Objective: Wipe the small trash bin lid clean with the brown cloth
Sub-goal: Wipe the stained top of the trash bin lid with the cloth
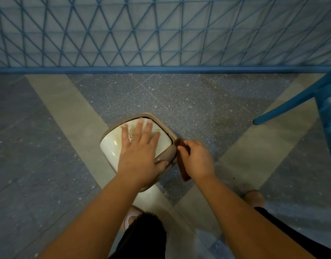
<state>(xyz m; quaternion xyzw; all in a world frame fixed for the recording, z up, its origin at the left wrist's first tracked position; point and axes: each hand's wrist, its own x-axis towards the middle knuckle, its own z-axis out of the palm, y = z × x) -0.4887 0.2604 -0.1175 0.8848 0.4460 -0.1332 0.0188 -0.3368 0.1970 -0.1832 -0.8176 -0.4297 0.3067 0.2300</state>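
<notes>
At the bottom, black shorts (147,234) and a sandalled foot (130,218) stand on the speckled grey tiled floor (189,101). The right hand (195,161) grips the folded brown cloth (182,166) against the bin's 3 o'clock edge. The left hand (140,148) lies flat, fingers spread, on the stained white swing lid (112,146) of the small beige plastic trash bin (165,128). At 12 o'clock runs a blue lattice fence (161,34); a blue chair leg (288,103) slants at 2 o'clock.
</notes>
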